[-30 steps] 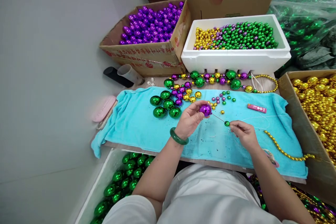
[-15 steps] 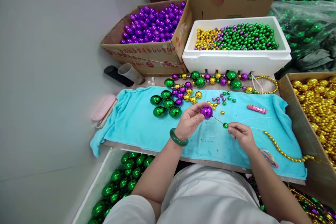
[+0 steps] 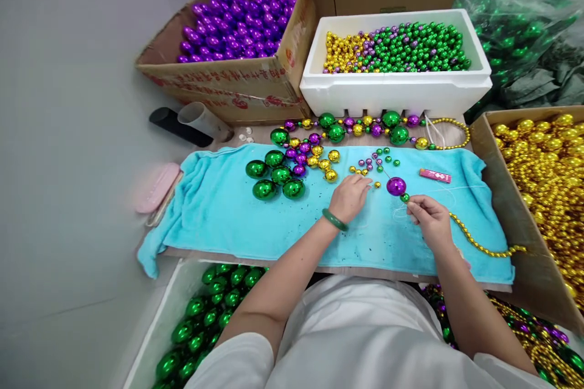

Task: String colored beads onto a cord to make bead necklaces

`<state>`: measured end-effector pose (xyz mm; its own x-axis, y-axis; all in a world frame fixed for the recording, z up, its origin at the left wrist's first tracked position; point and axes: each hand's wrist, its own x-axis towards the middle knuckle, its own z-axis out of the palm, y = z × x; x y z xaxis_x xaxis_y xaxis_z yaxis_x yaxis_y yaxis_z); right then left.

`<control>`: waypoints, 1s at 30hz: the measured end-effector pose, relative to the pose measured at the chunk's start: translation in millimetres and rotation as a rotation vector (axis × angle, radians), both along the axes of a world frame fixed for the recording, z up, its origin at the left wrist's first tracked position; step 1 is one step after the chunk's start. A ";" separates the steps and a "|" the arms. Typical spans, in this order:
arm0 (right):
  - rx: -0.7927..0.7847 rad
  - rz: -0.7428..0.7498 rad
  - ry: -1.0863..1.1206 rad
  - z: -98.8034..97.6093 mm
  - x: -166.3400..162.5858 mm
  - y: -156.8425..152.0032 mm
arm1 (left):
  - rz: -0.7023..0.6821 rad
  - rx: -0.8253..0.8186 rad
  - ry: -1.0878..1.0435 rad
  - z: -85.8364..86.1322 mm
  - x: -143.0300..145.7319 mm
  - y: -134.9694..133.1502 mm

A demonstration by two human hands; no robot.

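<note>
My right hand (image 3: pixel 426 219) pinches a thin needle that carries a large purple bead (image 3: pixel 396 186) and a small green bead (image 3: pixel 404 197), with a gold bead strand (image 3: pixel 479 245) trailing off to the right. My left hand (image 3: pixel 350 194), with a green bangle on the wrist, rests on the turquoise towel (image 3: pixel 228 206), and its fingers are curled by the small loose beads (image 3: pixel 373 165). Whether they pinch a bead is hidden. Large green beads (image 3: pixel 274 179) lie in a cluster to the left.
A cardboard box of purple beads (image 3: pixel 237 18) and a white foam box (image 3: pixel 396 94) of mixed small beads stand behind. A box of gold beads (image 3: pixel 547 176) is on the right, a bin of green beads (image 3: pixel 205 316) below left. A pink lighter (image 3: pixel 435 175) lies on the towel.
My left hand let go of the purple bead and moved down to the small loose beads. The purple bead slid along the needle to the green bead near my right hand.
</note>
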<state>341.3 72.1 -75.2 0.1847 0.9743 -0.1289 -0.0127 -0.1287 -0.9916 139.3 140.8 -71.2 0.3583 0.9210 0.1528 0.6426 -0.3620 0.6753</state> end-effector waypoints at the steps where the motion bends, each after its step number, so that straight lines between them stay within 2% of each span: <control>1: 0.000 -0.009 -0.007 0.2 2.4 -1.3 | -0.040 -0.005 0.058 -3.0 8.8 1.6; 4: -0.001 -0.008 -0.023 0.1 5.3 -4.7 | -0.049 -0.081 0.131 -11.5 34.9 3.6; 8: -0.013 0.009 -0.023 -0.7 7.2 -7.6 | 0.053 -0.133 0.018 -17.8 46.4 8.7; 10: -0.016 0.005 -0.027 -0.8 8.5 -8.6 | 0.143 -0.227 -0.231 -13.8 38.8 13.4; 14: -0.012 0.019 -0.068 -1.5 7.4 -9.6 | 0.310 -0.686 -1.059 9.4 10.1 20.5; 17: -0.018 0.034 -0.105 -3.3 2.5 -9.9 | 0.314 -0.834 -1.338 27.8 -7.5 19.7; 20: -0.023 0.053 -0.129 -4.9 -2.8 -9.5 | 0.329 -0.848 -1.402 36.1 -15.4 16.3; 30: -0.021 0.058 -0.201 -4.6 -2.9 -7.1 | 0.340 -0.747 -1.416 37.1 -19.7 9.7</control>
<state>338.4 65.0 -79.8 0.1520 0.9816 -0.1152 0.1929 -0.1438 -0.9706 119.7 150.5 -34.1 0.1056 0.9396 -0.3257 -0.6279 0.3170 0.7109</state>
